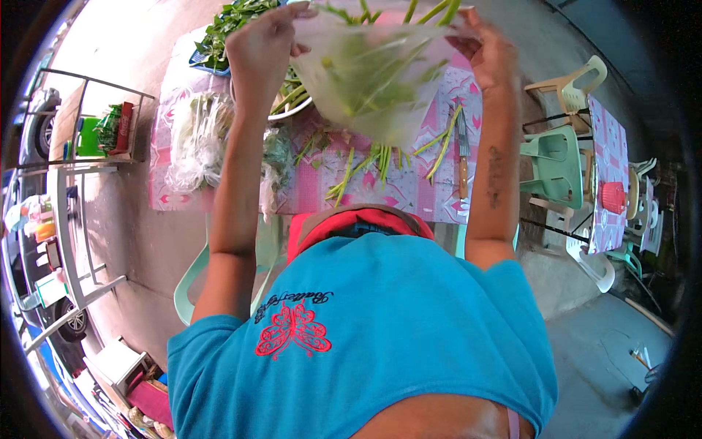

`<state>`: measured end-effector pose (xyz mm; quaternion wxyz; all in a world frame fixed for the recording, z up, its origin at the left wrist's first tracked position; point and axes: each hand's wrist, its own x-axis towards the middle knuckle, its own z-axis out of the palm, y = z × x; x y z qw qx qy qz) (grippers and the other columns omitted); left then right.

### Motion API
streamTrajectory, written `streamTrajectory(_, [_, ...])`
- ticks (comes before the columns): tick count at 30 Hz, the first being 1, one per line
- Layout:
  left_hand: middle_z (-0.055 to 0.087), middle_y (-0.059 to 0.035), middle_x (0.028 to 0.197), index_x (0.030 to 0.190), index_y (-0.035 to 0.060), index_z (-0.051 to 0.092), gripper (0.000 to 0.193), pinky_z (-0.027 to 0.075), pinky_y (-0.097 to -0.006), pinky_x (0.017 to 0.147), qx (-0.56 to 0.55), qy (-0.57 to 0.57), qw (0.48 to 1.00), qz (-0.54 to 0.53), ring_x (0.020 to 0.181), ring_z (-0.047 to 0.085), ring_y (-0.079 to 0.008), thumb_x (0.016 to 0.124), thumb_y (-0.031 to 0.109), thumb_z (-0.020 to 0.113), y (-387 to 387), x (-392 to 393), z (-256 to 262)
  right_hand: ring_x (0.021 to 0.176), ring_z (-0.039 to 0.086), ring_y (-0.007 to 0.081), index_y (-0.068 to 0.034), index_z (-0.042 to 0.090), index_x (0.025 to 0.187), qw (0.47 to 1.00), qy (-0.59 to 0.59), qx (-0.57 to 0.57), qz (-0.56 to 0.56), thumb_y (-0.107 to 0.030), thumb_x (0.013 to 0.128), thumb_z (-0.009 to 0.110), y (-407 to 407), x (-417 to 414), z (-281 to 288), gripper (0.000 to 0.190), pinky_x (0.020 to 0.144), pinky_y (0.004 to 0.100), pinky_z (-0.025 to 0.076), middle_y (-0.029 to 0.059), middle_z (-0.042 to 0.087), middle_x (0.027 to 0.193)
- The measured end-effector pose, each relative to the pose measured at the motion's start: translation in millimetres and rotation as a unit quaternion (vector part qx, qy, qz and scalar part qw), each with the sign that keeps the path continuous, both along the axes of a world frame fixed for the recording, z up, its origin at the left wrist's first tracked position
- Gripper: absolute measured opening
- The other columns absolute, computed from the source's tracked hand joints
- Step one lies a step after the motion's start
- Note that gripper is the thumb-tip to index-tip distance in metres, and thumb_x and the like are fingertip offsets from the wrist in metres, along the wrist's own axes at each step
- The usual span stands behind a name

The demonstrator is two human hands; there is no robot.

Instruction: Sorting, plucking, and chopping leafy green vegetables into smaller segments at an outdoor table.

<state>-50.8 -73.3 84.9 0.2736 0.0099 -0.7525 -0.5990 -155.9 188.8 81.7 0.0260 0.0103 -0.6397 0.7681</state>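
Observation:
My left hand (pixel 263 46) and my right hand (pixel 485 49) are raised at the top of the view, gripping opposite top corners of a clear plastic bag (pixel 378 82). Green leafy stalks are in the bag, blurred through the film, and some stems stick out above its rim. Below it, cut green stems (pixel 384 159) and leaf scraps lie on the pink patterned tablecloth (pixel 444 203). To their right lies a knife (pixel 463 153) with a wooden handle. A bowl (pixel 293 111) holding stalks is partly hidden behind my left wrist.
Plastic-wrapped vegetables (pixel 198 140) lie at the table's left, with a smaller bag of greens (pixel 277 153) beside my left forearm. A blue basket (pixel 205 63) of leaves stands at the back left. Green plastic chairs (pixel 554 164) and another table (pixel 609 159) are at the right.

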Motion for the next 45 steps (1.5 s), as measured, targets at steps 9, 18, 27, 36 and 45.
streamTrajectory(9, [0.066, -0.0103, 0.095, 0.108, -0.0025, 0.061, 0.027, 0.055, -0.0232, 0.058, 0.074, 0.037, 0.993, -0.079, 0.057, 0.057, -0.0076, 0.085, -0.002, 0.047, 34.2, -36.1, 24.3, 0.088, 0.060, 0.0269, -0.004, 0.059, 0.099, 0.904, -0.069, -0.418, 0.049, -0.018, 0.087, 0.058, 55.4, -45.8, -2.8, 0.018, 0.080, 0.0416, 0.051, 0.0114, 0.062, 0.093])
streamTrajectory(18, [0.064, -0.0088, 0.096, 0.120, 0.0006, 0.053, 0.040, 0.051, -0.0294, 0.077, -0.217, -0.206, 0.944, -0.142, 0.080, 0.061, -0.0150, 0.087, 0.022, 0.057, 9.5, -39.1, -137.0, 0.052, 0.040, 0.0148, -0.010, 0.060, 0.085, 0.907, -0.236, -0.344, -0.063, -0.029, 0.095, 0.040, 83.8, -75.9, -93.1, 0.030, 0.056, 0.0352, 0.041, 0.0006, 0.046, 0.059])
streamTrajectory(27, [0.014, -0.0259, 0.144, 0.140, -0.0022, 0.010, 0.104, 0.017, -0.0487, 0.107, -0.345, -0.368, 0.863, -0.010, 0.134, 0.014, -0.0408, 0.074, 0.066, 0.052, 24.2, 103.2, -337.6, 0.064, 0.044, 0.0168, -0.010, 0.063, 0.092, 0.907, -0.223, -0.344, -0.091, -0.027, 0.093, 0.042, 70.8, -74.2, -61.3, 0.027, 0.066, 0.0371, 0.039, 0.0050, 0.051, 0.076])
streamTrajectory(36, [0.013, -0.0213, 0.146, 0.140, -0.0007, 0.014, 0.092, 0.011, -0.0460, 0.109, -0.336, -0.254, 0.904, -0.079, 0.136, 0.012, -0.0334, 0.078, 0.049, 0.058, 149.3, 100.1, -334.5, 0.100, 0.052, 0.0267, -0.003, 0.055, 0.111, 0.791, -0.128, -0.559, 0.212, -0.008, 0.082, 0.054, 166.7, -57.5, 2.9, 0.030, 0.091, 0.0470, 0.037, 0.0122, 0.059, 0.107])
streamTrajectory(45, [0.030, -0.0252, 0.138, 0.137, 0.0015, 0.027, 0.070, 0.027, -0.0450, 0.103, -0.069, -0.395, 0.916, 0.004, 0.126, 0.031, -0.0408, 0.084, 0.041, 0.051, 46.0, -3.0, -333.8, 0.113, 0.046, 0.0264, -0.001, 0.049, 0.122, 0.784, -0.095, -0.612, 0.026, -0.004, 0.086, 0.048, 224.9, 38.2, 76.8, 0.037, 0.101, 0.0492, 0.032, 0.0150, 0.051, 0.119])
